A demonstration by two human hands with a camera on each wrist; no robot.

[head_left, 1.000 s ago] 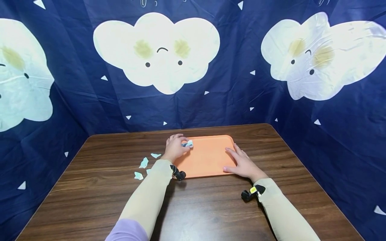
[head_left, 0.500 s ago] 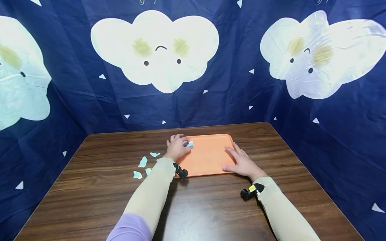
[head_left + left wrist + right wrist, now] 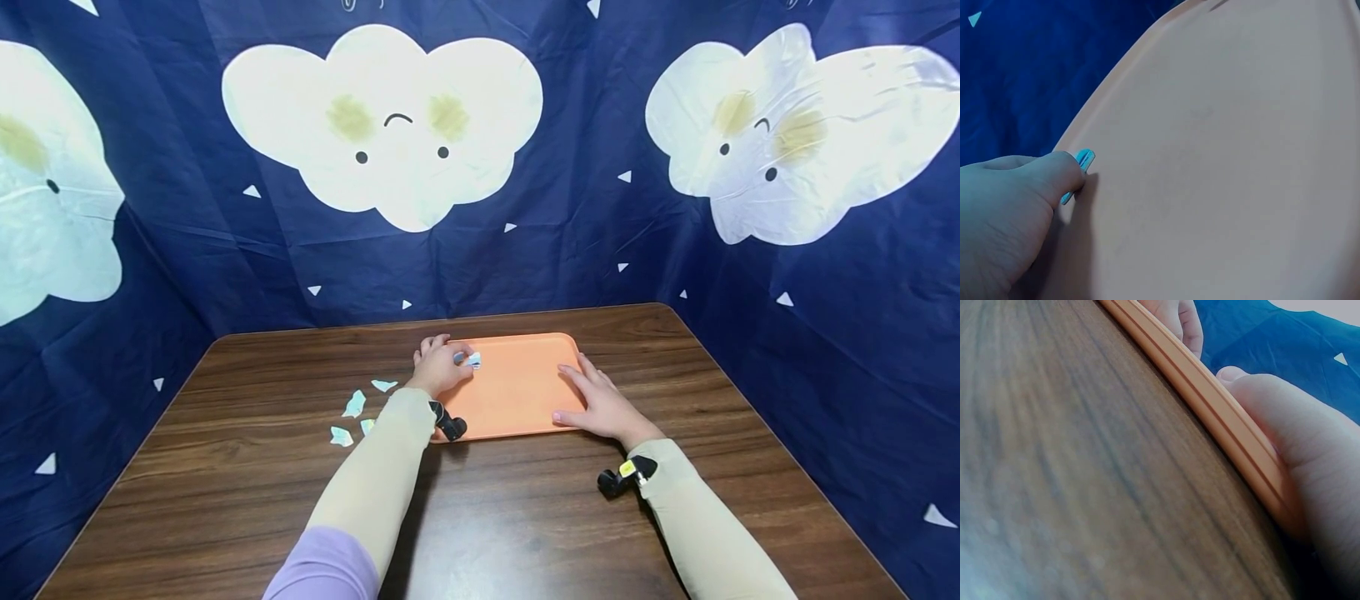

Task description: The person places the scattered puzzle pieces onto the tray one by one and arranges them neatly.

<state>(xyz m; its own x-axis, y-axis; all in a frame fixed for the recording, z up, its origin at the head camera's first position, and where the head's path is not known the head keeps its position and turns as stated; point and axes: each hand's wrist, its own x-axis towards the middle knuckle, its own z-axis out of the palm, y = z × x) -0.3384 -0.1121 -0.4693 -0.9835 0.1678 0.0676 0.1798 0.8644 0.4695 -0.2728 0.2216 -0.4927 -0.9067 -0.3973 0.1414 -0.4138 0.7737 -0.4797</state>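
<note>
While the left hand (image 3: 440,367) pinches a bluish scrap (image 3: 475,360), the right hand (image 3: 603,407) rests, fingers wide, on a tray (image 3: 517,392).

There are two hands (image 3: 437,370) (image 3: 606,410), one tray (image 3: 517,387) and five visible scraps (image 3: 354,404).

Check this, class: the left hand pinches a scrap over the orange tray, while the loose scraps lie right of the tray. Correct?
No: the head view shows the loose scraps lying left of the orange tray. The rest stands.
</note>
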